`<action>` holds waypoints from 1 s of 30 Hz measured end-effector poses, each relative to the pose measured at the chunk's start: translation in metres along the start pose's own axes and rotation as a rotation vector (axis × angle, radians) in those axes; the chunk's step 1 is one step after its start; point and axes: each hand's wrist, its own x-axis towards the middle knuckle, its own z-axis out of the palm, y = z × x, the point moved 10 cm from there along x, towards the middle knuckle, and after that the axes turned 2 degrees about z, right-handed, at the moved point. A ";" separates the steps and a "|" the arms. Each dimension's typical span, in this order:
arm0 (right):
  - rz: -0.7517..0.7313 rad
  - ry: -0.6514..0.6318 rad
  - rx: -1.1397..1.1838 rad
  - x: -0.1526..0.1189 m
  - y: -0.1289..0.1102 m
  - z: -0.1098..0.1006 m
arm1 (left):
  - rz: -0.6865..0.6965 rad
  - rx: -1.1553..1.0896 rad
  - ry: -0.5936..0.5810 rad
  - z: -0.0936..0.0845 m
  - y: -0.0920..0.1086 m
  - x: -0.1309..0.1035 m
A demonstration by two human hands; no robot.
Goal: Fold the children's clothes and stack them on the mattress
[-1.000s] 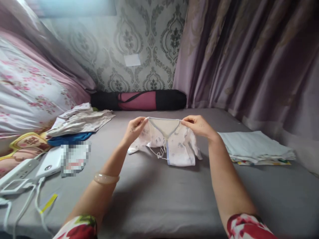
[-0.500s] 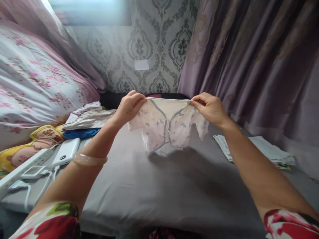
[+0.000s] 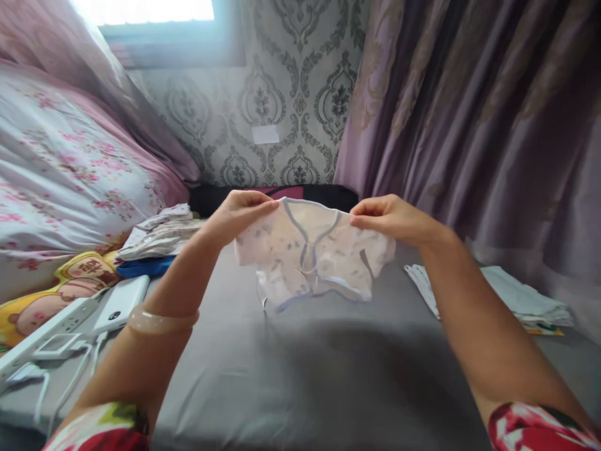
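A small pale pink baby shirt with grey trim and a scattered print hangs between my two hands above the grey sheet. My left hand pinches it at one shoulder, thumb against fingers. At the other shoulder my right hand pinches the cloth the same way. The shirt's front faces me, its V-neck between my hands and its lower hem spread unevenly. A thin tie dangles at its lower left. The fingertips behind the fabric are partly hidden.
Folded clothes are stacked at the left over a blue cloth. Nearby lie a white power bank, a power strip with cables and a yellow cartoon cushion. White folded cloths lie at the right.
Both hands sit slightly lower in the view, and the right one is a little closer to the left. The shirt's lower part has swung outward and spread, with its hem lifted toward the right.
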 end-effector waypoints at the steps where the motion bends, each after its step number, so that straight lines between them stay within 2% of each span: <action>1: 0.008 -0.037 0.024 -0.001 -0.002 0.001 | -0.015 -0.060 -0.038 0.003 0.001 0.001; 3: 0.015 -0.082 0.033 -0.002 -0.003 -0.001 | -0.037 -0.107 -0.143 0.012 0.002 0.001; 5: 0.007 -0.070 0.004 0.001 -0.001 -0.007 | -0.039 -0.079 -0.184 0.016 -0.002 0.004; 10: -0.043 -0.043 0.056 0.016 0.007 -0.012 | -0.040 -0.208 -0.088 0.014 -0.020 0.020; 13: -0.061 0.005 0.019 0.025 0.010 -0.017 | 0.014 -0.137 -0.129 0.022 -0.024 0.029; 15: -0.074 -0.020 0.043 0.031 0.012 -0.016 | 0.051 -0.196 -0.135 0.025 -0.026 0.034; 18: -0.053 -0.040 0.063 0.039 0.018 -0.014 | 0.029 -0.303 -0.158 0.031 -0.037 0.038; 21: -0.040 -0.058 0.004 0.047 0.026 -0.009 | 0.016 -0.224 -0.232 0.040 -0.044 0.039; 24: -0.036 -0.127 0.087 0.052 0.032 0.000 | 0.026 -0.285 -0.230 0.038 -0.042 0.042; 28: 0.018 -0.104 0.055 0.059 0.043 -0.002 | 0.017 -0.227 -0.256 0.038 -0.041 0.049; 30: 0.006 -0.127 0.111 0.061 0.043 0.000 | -0.012 -0.287 -0.251 0.038 -0.045 0.053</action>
